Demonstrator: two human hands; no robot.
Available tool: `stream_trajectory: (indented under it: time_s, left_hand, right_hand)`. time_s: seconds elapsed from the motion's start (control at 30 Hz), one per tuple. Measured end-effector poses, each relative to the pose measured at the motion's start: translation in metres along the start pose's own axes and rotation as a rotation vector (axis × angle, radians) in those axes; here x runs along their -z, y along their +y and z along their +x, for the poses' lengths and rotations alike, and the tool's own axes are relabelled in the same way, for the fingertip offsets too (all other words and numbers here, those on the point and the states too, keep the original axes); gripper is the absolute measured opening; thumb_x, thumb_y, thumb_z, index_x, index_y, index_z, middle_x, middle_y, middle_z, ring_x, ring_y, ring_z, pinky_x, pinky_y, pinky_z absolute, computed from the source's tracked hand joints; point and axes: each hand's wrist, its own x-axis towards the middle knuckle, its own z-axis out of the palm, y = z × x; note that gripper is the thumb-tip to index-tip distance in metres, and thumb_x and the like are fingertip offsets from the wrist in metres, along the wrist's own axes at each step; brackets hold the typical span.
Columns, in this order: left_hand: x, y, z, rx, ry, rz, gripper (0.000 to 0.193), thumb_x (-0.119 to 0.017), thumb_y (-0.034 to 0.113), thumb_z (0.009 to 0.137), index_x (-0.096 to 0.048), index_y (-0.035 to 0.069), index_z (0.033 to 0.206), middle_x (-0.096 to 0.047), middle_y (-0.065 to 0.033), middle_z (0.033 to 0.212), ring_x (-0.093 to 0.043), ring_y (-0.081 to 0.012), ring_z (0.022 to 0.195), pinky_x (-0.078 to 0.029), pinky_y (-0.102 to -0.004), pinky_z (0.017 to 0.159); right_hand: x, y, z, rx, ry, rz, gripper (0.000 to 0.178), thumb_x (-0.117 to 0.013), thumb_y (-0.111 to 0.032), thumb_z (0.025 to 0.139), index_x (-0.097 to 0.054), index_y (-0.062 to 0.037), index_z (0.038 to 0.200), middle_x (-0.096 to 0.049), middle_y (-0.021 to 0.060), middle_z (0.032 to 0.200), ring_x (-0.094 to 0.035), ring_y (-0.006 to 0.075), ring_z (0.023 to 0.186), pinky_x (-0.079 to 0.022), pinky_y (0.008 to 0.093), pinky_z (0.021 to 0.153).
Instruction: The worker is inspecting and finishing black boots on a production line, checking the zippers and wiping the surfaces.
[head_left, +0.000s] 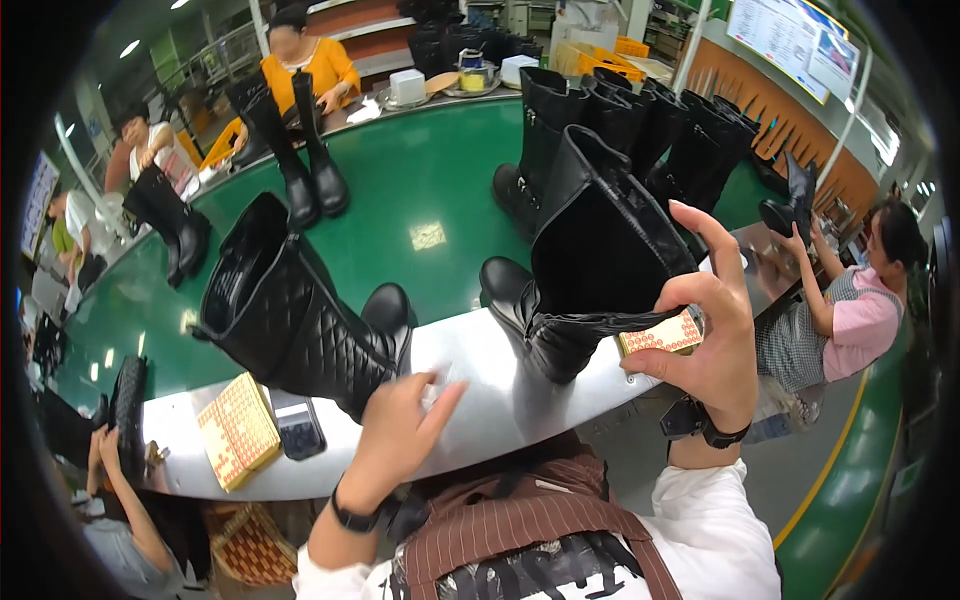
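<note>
One black leather boot with a gaping shaft is stood at the silver metal table edge; whether its rim is gripped by the curled right hand cannot be told; it is best steadied lightly. Beside a black quilted boot, the left hand is blurred, its grip unclear.

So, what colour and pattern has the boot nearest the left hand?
That boot is black, its shaft quilted in diamonds; the head view shows it best.

Print on the wall board and yellow pad is illegible.
</note>
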Motion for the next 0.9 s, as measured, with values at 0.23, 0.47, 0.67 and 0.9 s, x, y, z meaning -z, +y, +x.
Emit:
stream_trajectory:
  time_s: [0.23, 0.47, 0.67, 0.9]
  left_hand:
    - [-0.048, 0.066, 0.120, -0.217, 0.349, -0.168, 0.039, -0.056, 0.037, 0.094, -0.059, -0.002, 0.092, -0.053, -0.0084, 0.056, -0.054, -0.0220, 0.052, -0.043, -0.0366, 0.054]
    - [-0.052, 0.059, 0.111, -0.170, 0.371, -0.440, 0.043, -0.048, 0.020, 0.097, -0.051, -0.003, 0.062, -0.051, -0.0209, 0.055, -0.047, -0.0361, 0.046, -0.036, -0.0431, 0.047]
    - [-0.062, 0.039, 0.090, -0.195, 0.303, -0.463, 0.028, -0.067, 0.024, 0.086, -0.057, 0.000, 0.076, -0.050, -0.0118, 0.052, -0.050, -0.0234, 0.045, -0.040, -0.0356, 0.048]
    - [-0.109, -0.035, 0.077, 0.093, -0.185, -0.338, 0.040, -0.079, 0.026, 0.074, -0.058, 0.001, 0.097, -0.060, -0.0043, 0.063, -0.058, -0.0144, 0.051, -0.045, -0.0288, 0.044]
  right_hand:
    - [0.003, 0.013, -0.010, 0.071, 0.081, 0.068, 0.050, -0.091, -0.012, 0.039, -0.057, -0.0091, 0.076, -0.045, 0.0225, 0.135, -0.050, 0.0362, 0.121, -0.040, 0.0443, 0.099]
    - [0.006, 0.024, -0.013, -0.080, 0.124, 0.129, 0.047, -0.085, 0.000, 0.056, -0.046, -0.0081, 0.080, -0.053, 0.0177, 0.128, -0.055, 0.0127, 0.092, -0.049, 0.0269, 0.080]
    - [-0.049, 0.047, 0.005, -0.056, 0.593, 0.070, 0.068, -0.082, -0.004, 0.069, -0.038, -0.0053, 0.120, -0.051, 0.0112, 0.113, -0.052, 0.0190, 0.103, -0.044, 0.0324, 0.093]
    - [-0.085, 0.076, -0.087, -0.442, 0.294, 0.453, 0.110, -0.088, -0.012, 0.062, -0.016, -0.0023, 0.144, -0.047, 0.0125, 0.124, -0.049, 0.0235, 0.116, -0.039, 0.0351, 0.101]
